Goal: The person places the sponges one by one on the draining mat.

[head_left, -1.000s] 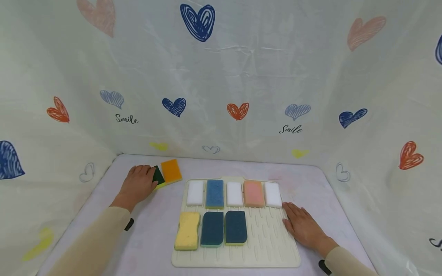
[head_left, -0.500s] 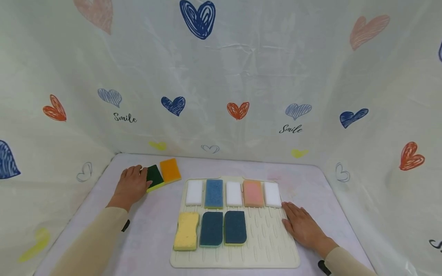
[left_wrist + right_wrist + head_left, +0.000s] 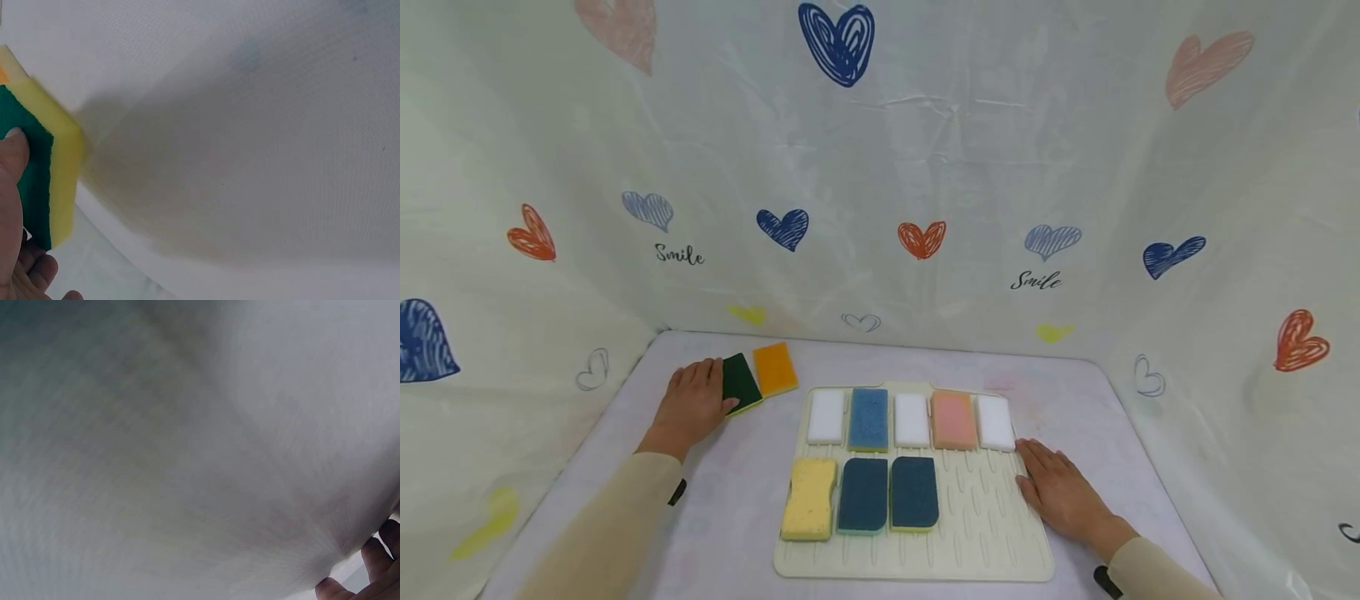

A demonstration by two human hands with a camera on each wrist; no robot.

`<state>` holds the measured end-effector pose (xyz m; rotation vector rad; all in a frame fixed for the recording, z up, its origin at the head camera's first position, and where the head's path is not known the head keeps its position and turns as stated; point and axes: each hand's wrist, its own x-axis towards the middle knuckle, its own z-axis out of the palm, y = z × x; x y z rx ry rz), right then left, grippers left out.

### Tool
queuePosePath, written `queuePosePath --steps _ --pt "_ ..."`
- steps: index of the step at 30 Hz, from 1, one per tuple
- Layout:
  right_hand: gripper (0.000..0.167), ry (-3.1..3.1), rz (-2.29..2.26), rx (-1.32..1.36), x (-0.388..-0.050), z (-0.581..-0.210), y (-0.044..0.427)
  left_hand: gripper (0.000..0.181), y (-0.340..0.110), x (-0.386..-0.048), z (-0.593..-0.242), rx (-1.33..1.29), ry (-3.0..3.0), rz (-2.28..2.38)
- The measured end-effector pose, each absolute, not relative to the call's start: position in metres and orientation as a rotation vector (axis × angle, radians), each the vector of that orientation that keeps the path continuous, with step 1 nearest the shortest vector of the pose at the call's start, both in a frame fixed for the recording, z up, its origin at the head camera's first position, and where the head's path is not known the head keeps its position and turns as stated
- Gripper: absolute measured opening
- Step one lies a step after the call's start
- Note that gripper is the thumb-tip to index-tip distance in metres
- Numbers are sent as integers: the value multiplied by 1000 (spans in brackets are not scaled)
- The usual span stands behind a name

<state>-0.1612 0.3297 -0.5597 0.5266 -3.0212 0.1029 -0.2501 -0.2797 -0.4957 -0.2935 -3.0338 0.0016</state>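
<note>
My left hand [image 3: 688, 404] is at the far left of the table, holding a green-faced yellow sponge [image 3: 742, 385] by its near left side. In the left wrist view the thumb lies on the green face of the sponge [image 3: 36, 165], and the other fingers curl by its far edge. Just right of it lies an orange-topped sponge [image 3: 775, 370]. My right hand [image 3: 1060, 492] rests flat with straight fingers at the right edge of a cream ridged mat [image 3: 985, 542]; its fingertips are beside a white sponge [image 3: 996, 423].
On the mat's back row lie a white [image 3: 826, 417], a blue [image 3: 869, 419], another white [image 3: 912, 420] and a pink sponge [image 3: 954, 421]. In front are a yellow sponge [image 3: 809, 498] and two dark blue ones [image 3: 862, 495]. A heart-printed curtain [image 3: 955, 150] encloses the table.
My left hand first slid left, uncovering more of the green sponge. Now the thumb overlaps its near corner, and less of its yellow edge shows. The right hand stays put.
</note>
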Motion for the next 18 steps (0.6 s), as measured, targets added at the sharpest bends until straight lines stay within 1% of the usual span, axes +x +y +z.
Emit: queuePosePath --steps 5,12,18 --pt "60 -3029 112 523 -161 -560 330 86 -276 -249 -493 -318 -2992 16" --pt "60 -3027 118 526 -160 -558 330 105 -271 -249 -494 -313 -2983 18" --pt "60 -2997 120 533 -161 -561 329 114 -271 -248 -500 -277 -2976 20"
